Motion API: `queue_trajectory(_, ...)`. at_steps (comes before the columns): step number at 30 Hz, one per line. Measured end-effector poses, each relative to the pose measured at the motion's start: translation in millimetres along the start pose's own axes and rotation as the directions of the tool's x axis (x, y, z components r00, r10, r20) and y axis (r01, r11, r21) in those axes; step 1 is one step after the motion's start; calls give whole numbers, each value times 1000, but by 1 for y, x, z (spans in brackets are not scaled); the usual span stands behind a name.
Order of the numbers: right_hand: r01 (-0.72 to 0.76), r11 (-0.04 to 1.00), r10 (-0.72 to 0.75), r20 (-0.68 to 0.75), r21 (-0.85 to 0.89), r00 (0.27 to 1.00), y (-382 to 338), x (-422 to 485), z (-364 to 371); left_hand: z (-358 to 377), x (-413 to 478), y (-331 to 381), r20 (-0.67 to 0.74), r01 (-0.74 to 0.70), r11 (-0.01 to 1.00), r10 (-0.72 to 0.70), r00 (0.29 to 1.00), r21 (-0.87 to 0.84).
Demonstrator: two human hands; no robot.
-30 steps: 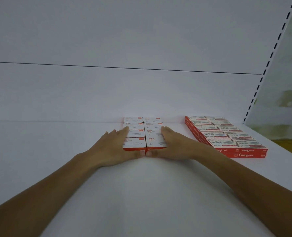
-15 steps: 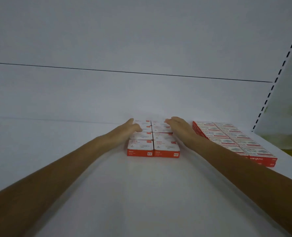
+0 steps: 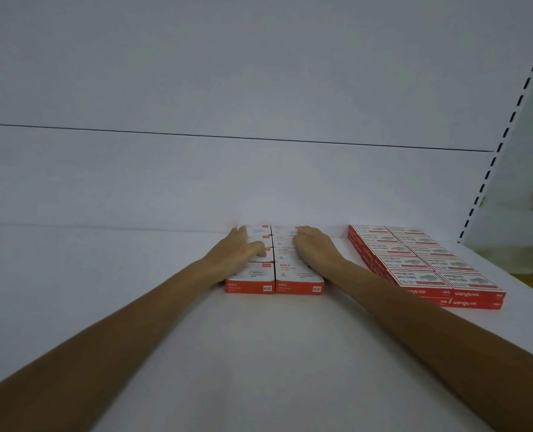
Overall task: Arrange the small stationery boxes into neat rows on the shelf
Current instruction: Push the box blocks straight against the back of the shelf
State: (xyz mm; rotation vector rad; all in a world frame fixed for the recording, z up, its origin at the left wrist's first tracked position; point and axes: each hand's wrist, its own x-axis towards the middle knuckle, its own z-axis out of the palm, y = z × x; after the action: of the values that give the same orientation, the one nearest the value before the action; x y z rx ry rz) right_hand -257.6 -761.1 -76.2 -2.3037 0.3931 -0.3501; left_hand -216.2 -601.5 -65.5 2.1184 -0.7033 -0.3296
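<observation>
A block of small red-and-white stationery boxes [image 3: 285, 277] lies in two columns on the white shelf [image 3: 259, 353], reaching back to the rear panel. My left hand [image 3: 235, 252] lies flat against the block's left side, its thumb resting on a box top. On the block's right side lies my right hand [image 3: 313, 249], fingers straight and pointing toward the back. Both hands touch the boxes without gripping any. The two front boxes are uncovered; the hands hide parts of the boxes behind.
A larger stack of red-and-white boxes [image 3: 427, 265], two layers high in two columns, sits at the right of the shelf. A slotted upright [image 3: 505, 132] marks the shelf's right end. Bare shelf surface stretches to the left and front.
Both hands slid from the block's front edge back along its sides toward the rear panel. The view has shifted slightly; the box block now sits tight against the back.
</observation>
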Motion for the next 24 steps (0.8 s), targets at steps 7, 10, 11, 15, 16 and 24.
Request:
queue_trajectory(7,17,999,-12,100,-43,995,0,1,0,3,0,1,-31,-1,995,5,1000,104)
queue_trajectory(10,25,996,-12,156,-81,988,-4,0,-3,1,-4,4,-32,-6,998,8,999,65)
queue_trajectory(11,28,994,-10,167,-101,986,-5,0,-5,0,-5,5,-31,1,999,0,1000,36)
queue_trajectory(15,21,993,-2,160,-119,987,-4,-4,-9,-4,-14,6,-51,18,1000,-17,999,13)
queue_trajectory(16,14,993,4,153,-118,988,-3,-5,-10,-6,-16,6,-58,15,999,-14,998,32)
queue_trajectory(24,176,958,-143,154,-226,978,-5,-38,-19,-11,-64,-4,28,-192,944,191,981,268)
